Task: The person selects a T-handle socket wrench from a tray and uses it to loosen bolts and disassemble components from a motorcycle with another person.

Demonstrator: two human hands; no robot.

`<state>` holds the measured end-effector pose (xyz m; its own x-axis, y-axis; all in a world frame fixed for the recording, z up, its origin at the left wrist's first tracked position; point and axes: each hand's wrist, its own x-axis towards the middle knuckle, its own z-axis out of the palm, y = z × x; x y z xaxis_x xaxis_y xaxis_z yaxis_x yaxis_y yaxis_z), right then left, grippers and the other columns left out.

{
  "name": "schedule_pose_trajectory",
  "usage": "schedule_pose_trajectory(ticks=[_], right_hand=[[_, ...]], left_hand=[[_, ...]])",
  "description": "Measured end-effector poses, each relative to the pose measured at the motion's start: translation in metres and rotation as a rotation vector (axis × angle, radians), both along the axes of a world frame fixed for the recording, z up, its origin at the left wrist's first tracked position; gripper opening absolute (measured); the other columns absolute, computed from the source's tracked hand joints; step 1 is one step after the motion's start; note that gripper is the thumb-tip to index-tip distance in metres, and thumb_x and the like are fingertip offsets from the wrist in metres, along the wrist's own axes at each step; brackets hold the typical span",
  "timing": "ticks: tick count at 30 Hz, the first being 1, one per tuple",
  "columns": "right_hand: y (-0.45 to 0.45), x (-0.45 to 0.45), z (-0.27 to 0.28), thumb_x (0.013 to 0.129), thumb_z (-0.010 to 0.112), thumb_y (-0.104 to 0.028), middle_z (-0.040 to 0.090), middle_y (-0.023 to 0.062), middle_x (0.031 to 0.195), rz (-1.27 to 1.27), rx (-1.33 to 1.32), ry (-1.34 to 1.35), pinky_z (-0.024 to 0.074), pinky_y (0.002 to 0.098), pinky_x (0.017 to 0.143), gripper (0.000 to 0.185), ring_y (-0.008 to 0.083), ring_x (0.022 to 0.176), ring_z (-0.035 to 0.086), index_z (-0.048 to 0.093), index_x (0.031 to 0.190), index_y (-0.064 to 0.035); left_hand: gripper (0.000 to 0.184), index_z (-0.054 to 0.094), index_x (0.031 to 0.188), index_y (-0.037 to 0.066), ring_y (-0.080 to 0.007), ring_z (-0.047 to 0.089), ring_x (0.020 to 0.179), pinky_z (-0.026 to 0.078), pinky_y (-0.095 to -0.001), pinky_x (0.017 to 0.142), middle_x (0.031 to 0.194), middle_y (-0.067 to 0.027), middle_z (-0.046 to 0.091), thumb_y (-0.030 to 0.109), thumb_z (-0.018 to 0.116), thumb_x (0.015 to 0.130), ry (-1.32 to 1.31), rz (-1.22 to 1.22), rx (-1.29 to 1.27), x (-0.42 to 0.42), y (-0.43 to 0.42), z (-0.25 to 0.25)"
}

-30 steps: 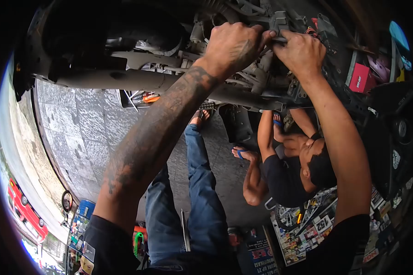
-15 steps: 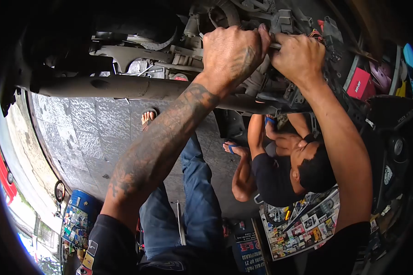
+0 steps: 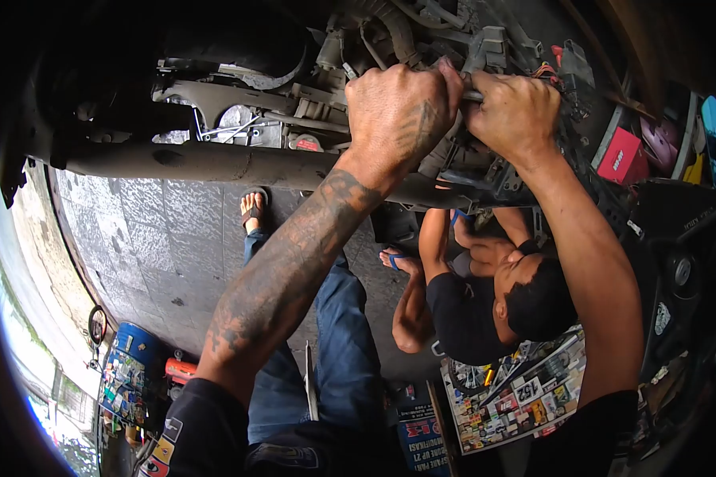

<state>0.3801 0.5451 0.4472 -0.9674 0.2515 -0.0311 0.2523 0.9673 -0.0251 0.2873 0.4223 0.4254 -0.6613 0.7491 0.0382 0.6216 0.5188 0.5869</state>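
Observation:
My left hand [image 3: 402, 119] is closed, knuckles up, over the engine area of a stripped motorbike frame [image 3: 278, 165]. My right hand [image 3: 517, 115] is closed beside it, fingers wrapped round a short metal bar [image 3: 472, 95] that shows between the two hands. Whether my left fingers grip the same bar is hidden behind the hand. Under and around both hands lie hoses [image 3: 398, 32], cables and metal brackets.
Below the frame on the right a person in a dark shirt [image 3: 461, 314] crouches. A sticker-covered board [image 3: 517, 397] stands behind them. A blue drum [image 3: 135, 350] is at lower left, a red box [image 3: 622, 155] at right.
Both hands have shifted slightly lower in view, still close together at the bar. My foot now shows farther left on the floor. The red car at the left edge has left the view.

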Motion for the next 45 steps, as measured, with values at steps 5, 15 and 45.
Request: schedule_pose_trajectory(ticks=[5, 15, 45], right_hand=[[0.001, -0.001, -0.001, 0.056, 0.064, -0.017, 0.062, 0.008, 0.057, 0.026, -0.038, 0.015, 0.0496, 0.0365, 0.048, 0.01, 0.0246, 0.053, 0.063, 0.063, 0.064, -0.0107], [0.004, 0.002, -0.002, 0.056, 0.065, -0.016, 0.062, 0.007, 0.056, 0.096, -0.033, 0.049, 0.0491, 0.0342, 0.048, 0.008, 0.0222, 0.052, 0.063, 0.062, 0.061, -0.0112], [-0.028, -0.001, 0.0, 0.072, 0.075, -0.04, 0.051, 0.0183, 0.111, -1.075, -0.646, 0.565, 0.0426, 0.0408, 0.09, 0.085, 0.0329, 0.105, 0.052, 0.031, 0.13, 0.004]], left_hand=[[0.047, 0.056, 0.045, 0.006, -0.0317, 0.056, 0.037, 0.043, -0.0388, 0.035, 0.042, -0.0157, 0.052, 0.027, 0.05, 0.087, 0.007, 0.034, -0.006, 0.004, -0.002, 0.001], [0.048, 0.06, 0.051, 0.006, -0.0336, 0.056, 0.04, 0.046, -0.04, 0.041, 0.043, -0.0168, 0.051, 0.031, 0.047, 0.09, -0.066, 0.094, -0.04, 0.011, -0.003, 0.003], [0.032, 0.062, 0.106, 0.01, -0.031, 0.053, 0.109, 0.037, -0.0437, 0.092, 0.105, -0.0138, 0.063, 0.035, 0.053, 0.089, -0.286, -0.761, 0.171, -0.031, 0.014, -0.041]])
